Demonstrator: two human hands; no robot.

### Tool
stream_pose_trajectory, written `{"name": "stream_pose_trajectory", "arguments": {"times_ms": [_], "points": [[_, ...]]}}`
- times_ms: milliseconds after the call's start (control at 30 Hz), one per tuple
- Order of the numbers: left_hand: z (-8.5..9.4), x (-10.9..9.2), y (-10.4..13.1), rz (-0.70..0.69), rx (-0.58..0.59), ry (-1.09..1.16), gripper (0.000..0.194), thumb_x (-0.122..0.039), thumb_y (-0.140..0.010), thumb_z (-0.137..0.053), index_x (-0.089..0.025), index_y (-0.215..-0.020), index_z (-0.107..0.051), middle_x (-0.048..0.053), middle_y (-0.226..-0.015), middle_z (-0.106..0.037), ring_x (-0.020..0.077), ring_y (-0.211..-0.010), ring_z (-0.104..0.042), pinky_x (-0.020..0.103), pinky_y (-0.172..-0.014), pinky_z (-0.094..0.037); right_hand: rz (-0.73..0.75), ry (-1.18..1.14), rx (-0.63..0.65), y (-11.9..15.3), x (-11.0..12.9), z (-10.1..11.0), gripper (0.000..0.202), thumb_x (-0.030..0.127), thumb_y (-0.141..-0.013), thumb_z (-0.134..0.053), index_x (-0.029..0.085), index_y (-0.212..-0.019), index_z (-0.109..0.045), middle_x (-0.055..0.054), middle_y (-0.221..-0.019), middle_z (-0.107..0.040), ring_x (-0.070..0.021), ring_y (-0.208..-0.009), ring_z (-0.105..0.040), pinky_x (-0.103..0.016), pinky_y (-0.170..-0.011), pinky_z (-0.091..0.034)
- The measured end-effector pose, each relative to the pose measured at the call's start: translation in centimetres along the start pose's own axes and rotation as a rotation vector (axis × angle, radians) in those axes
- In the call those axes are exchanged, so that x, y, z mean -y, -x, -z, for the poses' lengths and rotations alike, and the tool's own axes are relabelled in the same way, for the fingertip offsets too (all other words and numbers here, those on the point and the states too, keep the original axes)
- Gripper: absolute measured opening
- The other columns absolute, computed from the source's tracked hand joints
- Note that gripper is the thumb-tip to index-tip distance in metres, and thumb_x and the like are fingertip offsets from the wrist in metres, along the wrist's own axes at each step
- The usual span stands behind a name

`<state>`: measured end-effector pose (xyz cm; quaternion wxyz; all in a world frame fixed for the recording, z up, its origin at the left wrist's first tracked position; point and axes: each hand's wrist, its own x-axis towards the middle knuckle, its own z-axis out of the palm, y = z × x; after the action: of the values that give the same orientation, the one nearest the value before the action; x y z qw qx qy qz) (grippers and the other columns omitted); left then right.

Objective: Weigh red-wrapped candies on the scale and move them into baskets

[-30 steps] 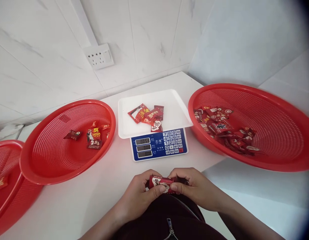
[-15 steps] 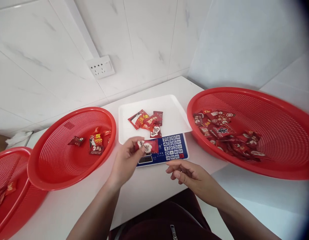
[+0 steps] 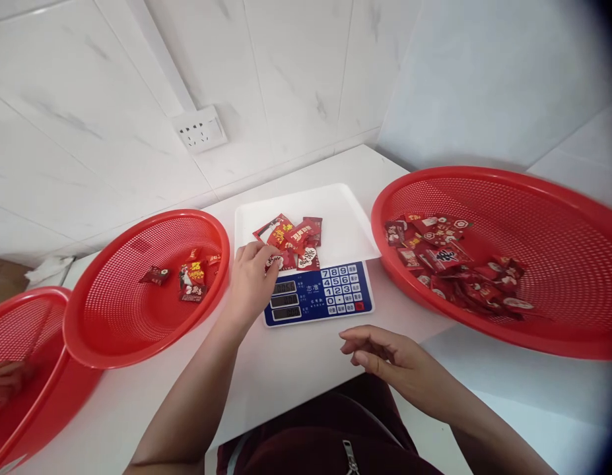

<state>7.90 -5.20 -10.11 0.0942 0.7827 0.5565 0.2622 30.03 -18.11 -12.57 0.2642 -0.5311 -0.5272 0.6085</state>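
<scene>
My left hand [image 3: 253, 280] is closed on a red packet [image 3: 274, 262] at the front left of the white weighing tray [image 3: 342, 218]. Several red packets [image 3: 300, 234] lie in a pile on that tray, right beside my fingers. Below the tray shows the blue scale panel [image 3: 313, 297] with number keys and lit-free grey displays. My right hand [image 3: 379, 353] hovers in front of the panel's right end, fingers apart and curved, with nothing in it.
A big red basket [image 3: 484, 175] of packets stands at the right. The left basket [image 3: 112, 359] holds a few packets. At the far left, another person's hand [image 3: 6, 380] reaches into a third basket [image 3: 35, 409]. A socket [image 3: 201, 130] is on the wall.
My left hand has moved up and slightly left with the packet, from over the panel to the tray. My right hand has shifted slightly right and down. Another person's hand has appeared at far left.
</scene>
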Motion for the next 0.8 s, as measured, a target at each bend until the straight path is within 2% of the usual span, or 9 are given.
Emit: {"name": "stream_pose_trajectory", "arguments": {"times_ms": [167,367,467,567,633,800], "points": [[-0.3,0.0,0.1,-0.06,0.075,0.012,0.021,-0.015,-0.087,-0.047,-0.021,-0.098,-0.064,0.007,-0.099,-0.062,0.0239,-0.096,-0.052,0.037,-0.08,-0.046,0.009,-0.008,0.017,0.0,0.0,0.0,0.038,0.049,-0.083,-0.054,0.021,-0.107,-0.061,-0.008,-0.098,-0.066,-0.0215,-0.092,-0.061,-0.037,-0.083,-0.048],[-0.8,0.2,-0.7,-0.058,0.068,0.039,0.02,-0.013,-0.086,-0.05,-0.021,-0.097,-0.064,0.008,-0.099,-0.061,0.0246,-0.097,-0.054,0.036,-0.077,-0.047,0.002,-0.017,0.021,0.1,-0.2,-0.2,0.04,0.05,-0.083,-0.053,0.021,-0.109,-0.061,-0.009,-0.1,-0.066,-0.0213,-0.093,-0.061,-0.037,-0.083,-0.049],[-0.3,-0.2,-0.6,-0.044,0.032,0.067,0.018,-0.013,-0.085,-0.051,-0.021,-0.096,-0.063,0.007,-0.098,-0.061,0.0224,-0.095,-0.056,0.034,-0.076,-0.048,0.002,-0.011,0.019,0.2,-0.4,-0.1,0.039,0.05,-0.083,-0.053,0.021,-0.109,-0.061,-0.008,-0.1,-0.067,-0.0207,-0.093,-0.061,-0.036,-0.083,-0.049],[0.9,-0.8,0.7,-0.037,-0.013,0.13,0.017,-0.012,-0.086,-0.049,-0.021,-0.094,-0.061,0.004,-0.096,-0.063,0.0181,-0.088,-0.057,0.029,-0.072,-0.048,0.001,0.002,0.014,0.3,-0.5,0.0,0.04,0.05,-0.083,-0.053,0.021,-0.108,-0.061,-0.008,-0.098,-0.067,-0.0211,-0.092,-0.061,-0.036,-0.082,-0.049],[1.8,-1.1,2.4,-0.049,0.002,0.207,0.016,-0.011,-0.086,-0.047,-0.021,-0.091,-0.06,0.003,-0.09,-0.063,0.0158,-0.082,-0.057,0.026,-0.069,-0.047,0.0,0.008,0.01,0.1,-0.5,0.1,0.039,0.05,-0.083,-0.053,0.021,-0.107,-0.061,-0.009,-0.099,-0.067,-0.0215,-0.091,-0.061,-0.037,-0.082,-0.049],[2.7,-1.0,7.1,-0.064,0.255,0.332,0.018,-0.007,-0.084,-0.044,-0.02,-0.085,-0.056,0.002,-0.084,-0.061,0.0137,-0.078,-0.056,0.025,-0.068,-0.045,0.002,0.039,0.014,-0.4,0.0,-0.1,0.038,0.049,-0.083,-0.053,0.021,-0.107,-0.061,-0.008,-0.098,-0.067,-0.0211,-0.091,-0.062,-0.037,-0.082,-0.049]]}}
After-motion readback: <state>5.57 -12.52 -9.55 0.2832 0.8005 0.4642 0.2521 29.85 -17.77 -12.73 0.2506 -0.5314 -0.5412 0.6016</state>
